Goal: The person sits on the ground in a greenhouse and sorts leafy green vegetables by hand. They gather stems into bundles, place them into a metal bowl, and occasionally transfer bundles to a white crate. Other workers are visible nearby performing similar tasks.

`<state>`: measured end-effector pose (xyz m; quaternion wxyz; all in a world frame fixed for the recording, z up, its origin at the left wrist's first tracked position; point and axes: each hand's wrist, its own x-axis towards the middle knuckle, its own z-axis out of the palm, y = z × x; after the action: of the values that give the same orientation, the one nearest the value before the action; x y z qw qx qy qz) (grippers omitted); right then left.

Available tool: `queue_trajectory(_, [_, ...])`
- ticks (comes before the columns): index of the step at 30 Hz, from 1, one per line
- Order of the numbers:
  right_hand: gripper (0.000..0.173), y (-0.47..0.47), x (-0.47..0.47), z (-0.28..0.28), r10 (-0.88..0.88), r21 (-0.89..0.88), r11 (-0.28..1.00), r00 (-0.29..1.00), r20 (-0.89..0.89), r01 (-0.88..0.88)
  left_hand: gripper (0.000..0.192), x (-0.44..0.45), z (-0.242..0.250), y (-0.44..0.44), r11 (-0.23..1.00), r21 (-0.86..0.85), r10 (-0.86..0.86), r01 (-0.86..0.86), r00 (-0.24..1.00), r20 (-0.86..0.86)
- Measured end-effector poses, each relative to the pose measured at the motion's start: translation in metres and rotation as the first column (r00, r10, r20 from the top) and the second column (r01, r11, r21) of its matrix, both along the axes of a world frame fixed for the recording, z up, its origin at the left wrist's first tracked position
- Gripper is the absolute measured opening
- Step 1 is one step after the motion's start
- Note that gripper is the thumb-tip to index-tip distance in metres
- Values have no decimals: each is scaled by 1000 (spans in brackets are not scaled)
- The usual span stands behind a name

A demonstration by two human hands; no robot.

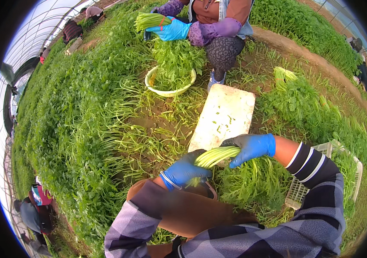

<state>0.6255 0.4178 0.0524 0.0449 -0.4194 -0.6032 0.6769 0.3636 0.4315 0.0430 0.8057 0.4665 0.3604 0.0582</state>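
Observation:
A bundle of leafy greens with pale green stems lies across both my hands in front of my lap. My left hand, in a blue and dark glove, is closed round the cut stem end. Around the bundle nearer its leaves is my right hand, gloved the same way. The leaves hang down below my right hand. Just beyond my hands lies a white rectangular board with leaf scraps on it.
A co-worker opposite holds a tied bunch above a pale basin. Tied bunches lie at the right, near a plastic crate of greens. Growing greens fill the left; other people are farther off.

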Motion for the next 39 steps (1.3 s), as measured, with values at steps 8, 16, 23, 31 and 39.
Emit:
queue_trajectory(8, [73,9,39,-67,-310,-377,884,950,-31,276,66,33,-61,76,939,229,-225,255,963,-147])
queue_trajectory(16, [46,97,63,-115,-223,486,853,710,668,-189,61,83,-170,152,729,618,-37,294,919,-393])
queue_trajectory(23, [44,99,18,-203,-309,543,807,619,722,-231,51,55,-223,168,455,728,92,512,787,-611])
queue_trajectory(31, [25,72,20,-224,-503,761,609,635,587,-221,35,68,-240,170,363,711,13,602,760,-650])
queue_trajectory(39, [22,65,35,-231,-510,696,697,562,652,-174,37,100,-232,170,144,685,115,714,675,-728])
